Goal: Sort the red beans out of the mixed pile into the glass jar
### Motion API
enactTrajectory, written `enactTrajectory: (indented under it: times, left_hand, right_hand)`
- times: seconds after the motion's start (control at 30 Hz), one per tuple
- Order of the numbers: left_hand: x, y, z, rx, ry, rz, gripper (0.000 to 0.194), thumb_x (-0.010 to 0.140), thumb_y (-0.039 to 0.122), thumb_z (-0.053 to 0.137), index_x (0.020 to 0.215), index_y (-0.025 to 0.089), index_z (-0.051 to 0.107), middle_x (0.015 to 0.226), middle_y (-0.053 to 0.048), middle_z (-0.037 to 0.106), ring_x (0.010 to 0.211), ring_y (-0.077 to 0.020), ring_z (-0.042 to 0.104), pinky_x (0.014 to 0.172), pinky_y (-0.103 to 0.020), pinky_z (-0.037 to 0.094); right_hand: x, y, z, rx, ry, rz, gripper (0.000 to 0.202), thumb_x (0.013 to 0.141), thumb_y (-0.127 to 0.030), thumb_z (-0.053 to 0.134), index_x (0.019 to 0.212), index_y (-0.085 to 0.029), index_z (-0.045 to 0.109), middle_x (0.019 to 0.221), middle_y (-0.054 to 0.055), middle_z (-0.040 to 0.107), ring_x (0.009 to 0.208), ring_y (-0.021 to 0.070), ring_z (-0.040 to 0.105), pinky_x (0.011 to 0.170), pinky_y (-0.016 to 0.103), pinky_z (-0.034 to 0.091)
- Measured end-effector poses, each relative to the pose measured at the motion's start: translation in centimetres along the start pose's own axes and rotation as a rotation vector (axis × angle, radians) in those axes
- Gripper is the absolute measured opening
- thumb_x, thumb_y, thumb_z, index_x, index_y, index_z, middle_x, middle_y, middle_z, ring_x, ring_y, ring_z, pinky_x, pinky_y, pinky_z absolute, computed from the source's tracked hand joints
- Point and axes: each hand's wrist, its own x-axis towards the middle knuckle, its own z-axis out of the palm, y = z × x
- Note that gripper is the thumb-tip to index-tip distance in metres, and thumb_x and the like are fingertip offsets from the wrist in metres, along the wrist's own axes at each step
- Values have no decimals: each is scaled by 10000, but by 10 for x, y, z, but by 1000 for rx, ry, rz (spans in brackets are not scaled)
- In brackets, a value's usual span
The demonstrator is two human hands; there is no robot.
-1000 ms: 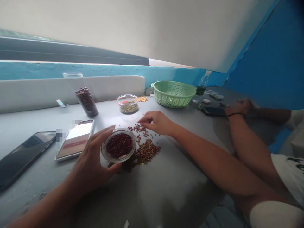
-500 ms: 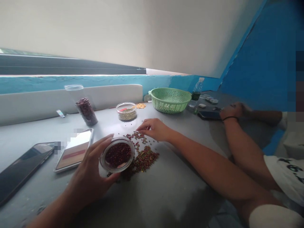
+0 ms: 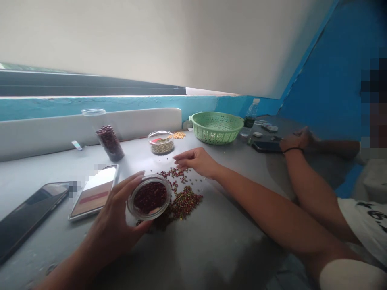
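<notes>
Gripping jar (image 3: 169, 196): left fingers (image 3: 129, 185) | right fingers (image 3: 188, 154): hold unclear

Daylight from window (image 3: 90, 85), upper left. Table (image 3: 208, 237) bright far side, dim foreground, soft shadow lower right. Glare on white-edged phone (image 3: 96, 188). Tub (image 3: 169, 197) dark inside. Edges stretched.

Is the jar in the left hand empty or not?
Not empty: red beans show inside the jar; how full, I cannot tell.
</notes>
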Motion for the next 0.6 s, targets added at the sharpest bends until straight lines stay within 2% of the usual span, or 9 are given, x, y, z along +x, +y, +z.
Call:
enactTrajectory:
  times: [0.23, 0.4, 0.5, 0.6]
  left_hand:
    - [-2, -2, 0, 4, -22, -19, 820, 804, 369, 756, 1527, 199, 406, 1482, -179, 585, 1360, -371, 594, 1092, -590, 573]
    - [-1, 0, 0, 14, -1, 6, 824, 817, 378, 745, 1538, 196, 392, 1462, -188, 594, 1339, -381, 608, 1065, -599, 585]
    - [0, 1, -1, 23, -6, 13, 822, 818, 342, 741, 1540, 179, 383, 1448, -211, 597, 1327, -403, 612, 1042, -623, 589]
    - [1, 2, -1, 27, -9, 11, 839, 810, 335, 748, 1544, 182, 373, 1454, -214, 592, 1331, -414, 603, 1041, -636, 582]
  right_hand:
    - [2, 6, -1, 39, -42, -8, 285, 747, -176, 830, 1031, -147, 821, 909, 82, 814, 782, 147, 755, 871, 362, 629]
    - [5, 9, -1, 79, -66, -23, 324, 716, -232, 861, 1024, -145, 814, 934, 82, 816, 836, 160, 770, 899, 376, 631]
    - [-1, 1, 4, 45, -66, -135, 280, 734, -231, 846, 1000, -151, 810, 942, 67, 816, 851, 158, 764, 894, 376, 624]
    - [-19, -18, 16, -118, -8, -370, 173, 820, -265, 806, 974, -186, 812, 983, 51, 815, 890, 157, 747, 877, 357, 605]
